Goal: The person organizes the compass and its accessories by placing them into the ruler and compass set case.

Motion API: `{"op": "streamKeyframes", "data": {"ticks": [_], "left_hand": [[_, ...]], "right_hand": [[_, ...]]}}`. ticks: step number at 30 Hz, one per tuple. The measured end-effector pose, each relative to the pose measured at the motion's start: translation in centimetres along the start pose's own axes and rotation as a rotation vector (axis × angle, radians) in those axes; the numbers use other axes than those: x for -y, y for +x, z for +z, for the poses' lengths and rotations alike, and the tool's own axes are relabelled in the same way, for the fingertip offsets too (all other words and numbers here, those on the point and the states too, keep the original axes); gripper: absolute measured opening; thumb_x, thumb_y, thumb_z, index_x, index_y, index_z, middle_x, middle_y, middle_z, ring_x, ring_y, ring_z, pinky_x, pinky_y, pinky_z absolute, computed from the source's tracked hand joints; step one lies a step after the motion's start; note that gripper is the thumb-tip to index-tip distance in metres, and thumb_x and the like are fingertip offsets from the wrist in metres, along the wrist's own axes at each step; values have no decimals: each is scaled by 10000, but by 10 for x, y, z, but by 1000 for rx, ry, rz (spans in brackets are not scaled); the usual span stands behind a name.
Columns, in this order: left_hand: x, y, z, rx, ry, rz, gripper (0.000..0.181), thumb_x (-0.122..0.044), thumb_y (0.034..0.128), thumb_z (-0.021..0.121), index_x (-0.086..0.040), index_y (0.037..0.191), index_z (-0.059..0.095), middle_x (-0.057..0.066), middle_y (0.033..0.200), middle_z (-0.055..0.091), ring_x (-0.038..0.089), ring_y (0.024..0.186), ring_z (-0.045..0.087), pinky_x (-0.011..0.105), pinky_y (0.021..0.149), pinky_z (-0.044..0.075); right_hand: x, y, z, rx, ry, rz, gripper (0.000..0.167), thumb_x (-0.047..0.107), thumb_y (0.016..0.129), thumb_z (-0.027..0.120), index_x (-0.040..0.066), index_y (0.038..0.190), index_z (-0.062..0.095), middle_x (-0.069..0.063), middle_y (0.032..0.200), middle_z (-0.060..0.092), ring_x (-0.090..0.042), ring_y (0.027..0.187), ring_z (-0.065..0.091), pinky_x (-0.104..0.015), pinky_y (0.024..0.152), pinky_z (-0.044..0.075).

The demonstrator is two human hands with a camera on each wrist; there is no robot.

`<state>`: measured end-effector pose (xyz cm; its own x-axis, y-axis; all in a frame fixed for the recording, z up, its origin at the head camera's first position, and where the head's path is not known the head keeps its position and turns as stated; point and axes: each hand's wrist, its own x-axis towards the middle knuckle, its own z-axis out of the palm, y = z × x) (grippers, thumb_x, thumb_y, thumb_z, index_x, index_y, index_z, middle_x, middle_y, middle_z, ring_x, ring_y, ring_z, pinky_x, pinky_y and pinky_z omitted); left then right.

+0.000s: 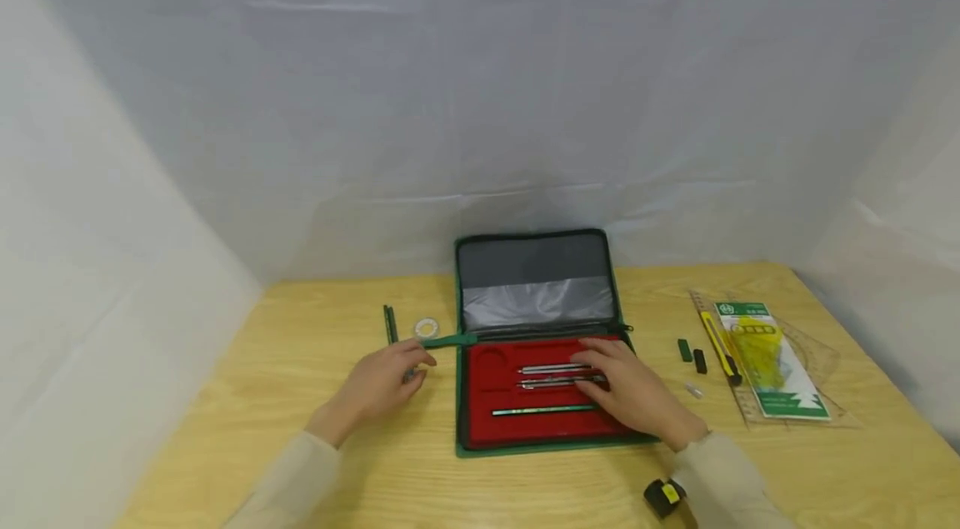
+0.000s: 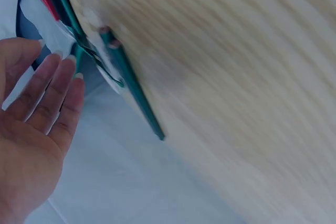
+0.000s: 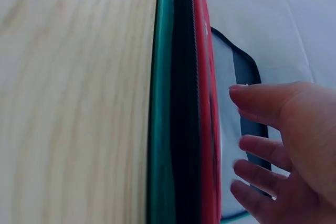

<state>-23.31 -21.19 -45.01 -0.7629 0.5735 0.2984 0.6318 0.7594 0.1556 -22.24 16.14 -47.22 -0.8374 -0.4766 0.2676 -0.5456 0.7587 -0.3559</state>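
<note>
Best press the two visible metal tools [image 1: 551, 369] flat into the case [image 1: 517, 431] with right grip [image 1: 630, 387], over them with fingers spread and no visible hold; steady the case with left grip [image 1: 378, 379], slack, seemingly empty, left of it. Count one pencil [image 1: 540, 411] in the case, two loose pencils [image 1: 392, 325] left of it, two blocks [image 1: 685, 350] right of it

Pale, creased sheeting surrounds the wood-grained table [image 1: 247, 379] on 3 sides: a greyish back wall [image 1: 480, 96] behind the far edge, a whiter left wall [image 1: 90, 262] and a right wall [image 1: 907, 179]. Horizontal and vertical fold lines cross the back wall. The tabletop is light yellow-brown with streaky grain. Soft light leaves the back wall dimmer than the left wall.
</note>
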Motion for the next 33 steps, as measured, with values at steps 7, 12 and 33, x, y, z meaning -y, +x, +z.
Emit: {"op": "streamKeyframes", "data": {"ticks": [7, 12, 33], "left_hand": [[22, -11, -11, 2, 55, -67, 239, -94, 869, 684, -50, 1104, 666, 101, 1185, 592, 281, 1096, 562, 439, 875, 482], [37, -15, -15, 13, 89, -78, 278, -64, 858, 681, -30, 1132, 647, 149, 1215, 579, 325, 1106, 555, 479, 887, 469], [62, -15, -2, 76, 56, -66, 324, 34, 823, 615, -34, 1137, 650, 120, 1174, 620, 308, 1060, 583, 457, 898, 469]], "right_hand": [[12, 15, 5, 50, 39, -12, 510, 296, 924, 645, 122, 1384, 510, -137, 1488, 347, -341, 1336, 343, -513, 1019, 344], [23, 25, 6, 75, 69, -31, 549, 319, 934, 625, 136, 1425, 460, -146, 1514, 299, -375, 1364, 281, -554, 1035, 299], [41, 33, 18, 116, 93, -92, 481, 343, 948, 598, 106, 1361, 536, -141, 1532, 261, -362, 1367, 275, -533, 1045, 297]]}}
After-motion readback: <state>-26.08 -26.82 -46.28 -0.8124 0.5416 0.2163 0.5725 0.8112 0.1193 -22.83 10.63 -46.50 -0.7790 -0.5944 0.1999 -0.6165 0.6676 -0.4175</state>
